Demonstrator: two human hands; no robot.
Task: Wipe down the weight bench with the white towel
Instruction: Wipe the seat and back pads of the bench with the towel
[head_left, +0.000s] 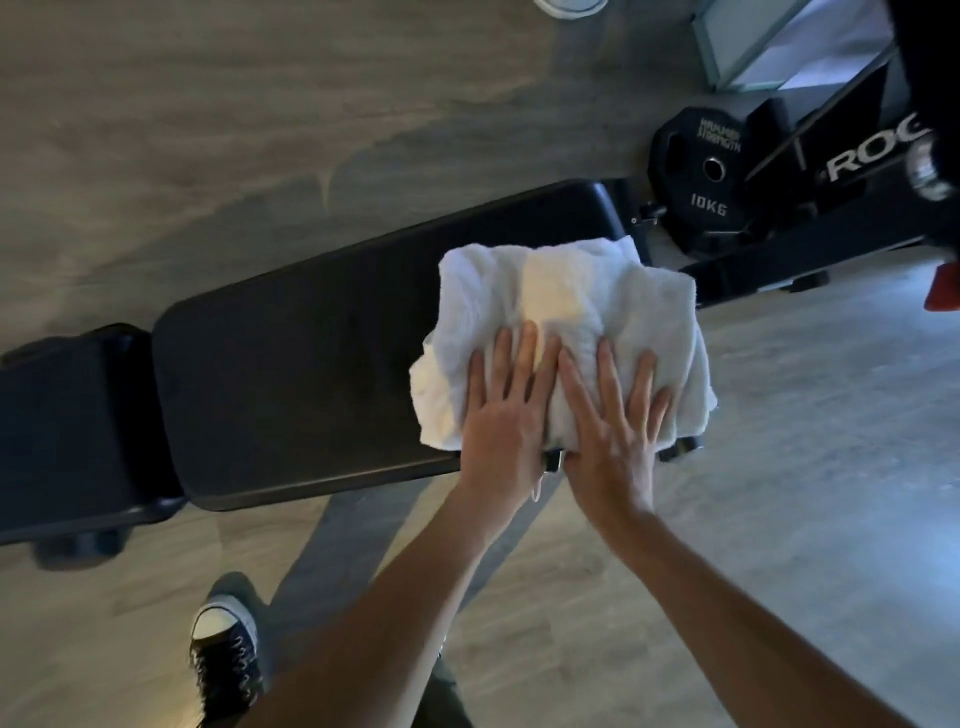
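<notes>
A black padded weight bench (291, 353) runs from the lower left to the upper right, with a separate seat pad (67, 426) at the left end. A crumpled white towel (561, 291) lies on the right part of the long pad. My left hand (506, 410) and my right hand (615, 421) press flat on the towel's near edge, side by side, fingers spread and pointing away from me. The towel hides the pad's right end.
A black 10 kg weight plate (706, 182) and a black rack frame (852, 218) stand just beyond the bench's right end. A red object (943, 286) sits at the right edge. My black sneaker (223, 660) stands on the wood-look floor near the bench.
</notes>
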